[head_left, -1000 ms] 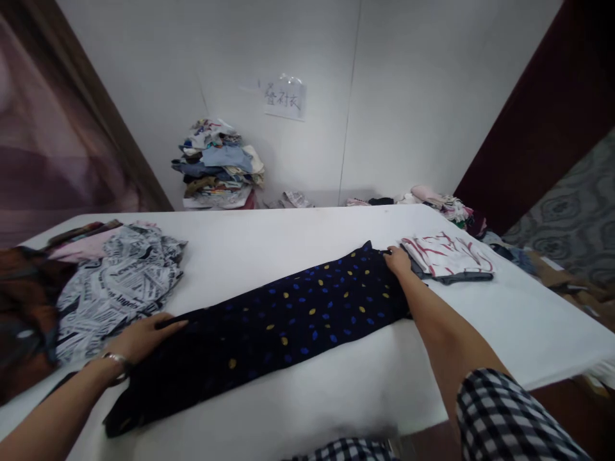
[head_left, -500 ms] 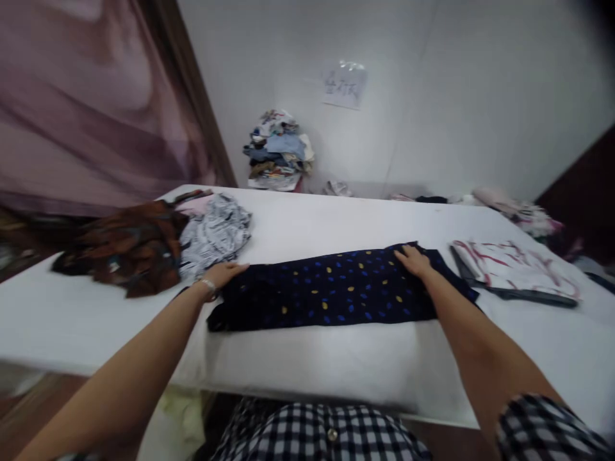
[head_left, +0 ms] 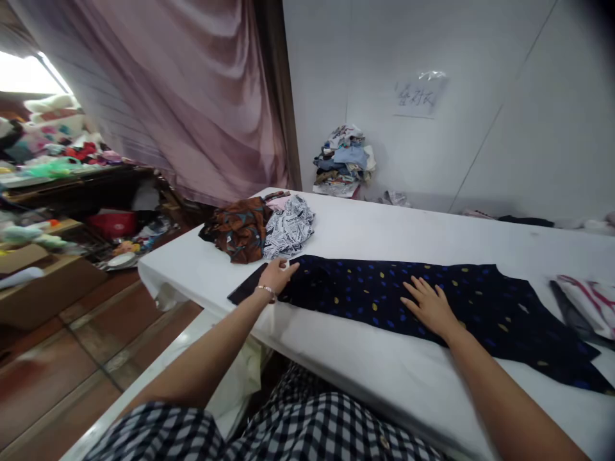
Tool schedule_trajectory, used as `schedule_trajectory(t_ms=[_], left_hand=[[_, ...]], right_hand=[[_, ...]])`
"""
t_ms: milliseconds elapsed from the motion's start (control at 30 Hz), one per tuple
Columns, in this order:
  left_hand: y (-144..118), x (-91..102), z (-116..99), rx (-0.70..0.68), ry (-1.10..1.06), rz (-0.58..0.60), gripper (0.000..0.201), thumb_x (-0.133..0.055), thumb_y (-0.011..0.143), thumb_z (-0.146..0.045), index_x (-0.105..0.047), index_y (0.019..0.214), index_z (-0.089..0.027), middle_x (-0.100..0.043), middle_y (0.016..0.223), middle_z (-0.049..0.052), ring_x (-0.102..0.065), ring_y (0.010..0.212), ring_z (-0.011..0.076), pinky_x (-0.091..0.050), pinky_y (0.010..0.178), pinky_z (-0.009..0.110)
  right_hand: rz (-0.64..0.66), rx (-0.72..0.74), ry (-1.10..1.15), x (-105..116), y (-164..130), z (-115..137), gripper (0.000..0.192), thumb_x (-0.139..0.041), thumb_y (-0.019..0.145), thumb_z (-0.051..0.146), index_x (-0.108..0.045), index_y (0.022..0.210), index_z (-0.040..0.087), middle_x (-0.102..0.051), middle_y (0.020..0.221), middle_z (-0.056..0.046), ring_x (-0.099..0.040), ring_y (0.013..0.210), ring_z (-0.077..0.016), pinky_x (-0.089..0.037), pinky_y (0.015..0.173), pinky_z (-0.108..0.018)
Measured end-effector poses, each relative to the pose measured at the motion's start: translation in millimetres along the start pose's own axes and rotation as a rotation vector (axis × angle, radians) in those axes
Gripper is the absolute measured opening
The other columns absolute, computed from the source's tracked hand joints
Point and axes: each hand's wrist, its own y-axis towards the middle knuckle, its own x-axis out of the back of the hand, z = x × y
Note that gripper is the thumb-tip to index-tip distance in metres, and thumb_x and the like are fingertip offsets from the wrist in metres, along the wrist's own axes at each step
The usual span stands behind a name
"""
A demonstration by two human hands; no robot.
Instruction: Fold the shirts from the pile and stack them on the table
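Note:
A long navy garment (head_left: 355, 288) with small blue and yellow spots lies stretched across the white table (head_left: 408, 234). At its left end, my left hand (head_left: 277, 278) has its fingers curled at the edge, closed on the cloth; the fingertips are partly hidden. My right hand (head_left: 430, 307) rests palm down on the middle of the garment, fingers spread. A flat dark piece (head_left: 247, 286) sticks out to the left under my left wrist; whether it belongs to the garment cannot be told.
Beyond my left hand lie a crumpled brown garment (head_left: 240, 230) and a newsprint-patterned one (head_left: 291, 227). Folded white-and-red cloth (head_left: 589, 301) is at the right. A clothes pile (head_left: 343, 160) stands by the wall. At left hangs a pink curtain (head_left: 206, 96), with cardboard boxes (head_left: 52, 288) below.
The view has turned left. My right hand has come off the garment's far upper edge and now lies flat on its middle. The garment shows more length to the right; my left hand remains at its left end.

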Motion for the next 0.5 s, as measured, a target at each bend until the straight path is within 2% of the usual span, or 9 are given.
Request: schedule_trajectory(t_ms=[133, 200, 267, 367, 433, 500], left_hand=[[-33.3, -16.5, 5.0, -0.5, 0.261, -0.064, 0.064, -0.074, 0.069, -0.046, -0.057, 0.125, -0.018, -0.057, 0.131, 0.014, -0.052, 0.121, 0.0303, -0.042, 0.103, 0.044], [-33.5, -21.1, 4.2, -0.632, 0.372, -0.051, 0.05, -0.071, 0.073, -0.034, -0.062, 0.121, -0.018, -0.057, 0.133, 0.013, -0.052, 0.123, 0.0306, -0.043, 0.104, 0.045], [-23.8, -19.4, 1.1, -0.661, 0.424, -0.056, 0.032, -0.06, 0.079, -0.018, -0.07, 0.108, -0.019, -0.062, 0.126, 0.012, -0.056, 0.118, 0.028, -0.045, 0.102, 0.044], [-6.8, -10.7, -1.2, -0.692, 0.411, -0.101, 0.04, -0.047, 0.077, -0.004, -0.074, 0.102, -0.022, -0.064, 0.126, 0.008, -0.053, 0.122, 0.0257, -0.04, 0.107, 0.046], [-2.9, -6.1, 3.2, -0.656, 0.364, -0.033, 0.043, -0.048, 0.073, -0.003, -0.075, 0.099, -0.024, -0.062, 0.13, 0.005, -0.047, 0.129, 0.0258, -0.035, 0.111, 0.047], [-6.0, -3.7, 12.9, -0.545, 0.312, 0.073, 0.045, -0.051, 0.067, -0.002, -0.076, 0.096, -0.025, -0.063, 0.129, 0.002, -0.05, 0.128, 0.0238, -0.035, 0.113, 0.042]], right_hand=[[-0.039, 0.005, 0.042, 1.2, 0.1, -4.9, 0.058, -0.036, 0.092, 0.06, -0.051, 0.137, 0.027, -0.039, 0.152, -0.007, -0.03, 0.142, -0.0275, -0.02, 0.115, -0.054], [-0.049, 0.011, 0.09, 4.2, -2.4, -3.9, 0.058, -0.038, 0.091, 0.061, -0.051, 0.137, 0.028, -0.041, 0.151, -0.006, -0.031, 0.142, -0.0268, -0.02, 0.115, -0.054], [-0.055, 0.033, 0.148, 8.0, -5.5, -2.0, 0.058, -0.04, 0.09, 0.061, -0.049, 0.138, 0.03, -0.042, 0.15, -0.005, -0.031, 0.142, -0.0257, -0.018, 0.116, -0.054], [-0.054, 0.073, 0.197, 12.0, -8.7, -0.7, 0.057, -0.042, 0.089, 0.061, -0.05, 0.137, 0.031, -0.044, 0.148, -0.003, -0.03, 0.143, -0.0251, -0.015, 0.117, -0.055], [-0.045, 0.082, 0.191, 12.0, -9.2, -1.6, 0.054, -0.042, 0.09, 0.06, -0.054, 0.134, 0.03, -0.046, 0.147, -0.004, -0.031, 0.142, -0.0257, -0.014, 0.116, -0.056], [-0.03, 0.082, 0.177, 11.0, -8.4, -3.6, 0.052, -0.041, 0.091, 0.057, -0.057, 0.131, 0.029, -0.047, 0.146, -0.005, -0.032, 0.142, -0.026, -0.013, 0.116, -0.057]])
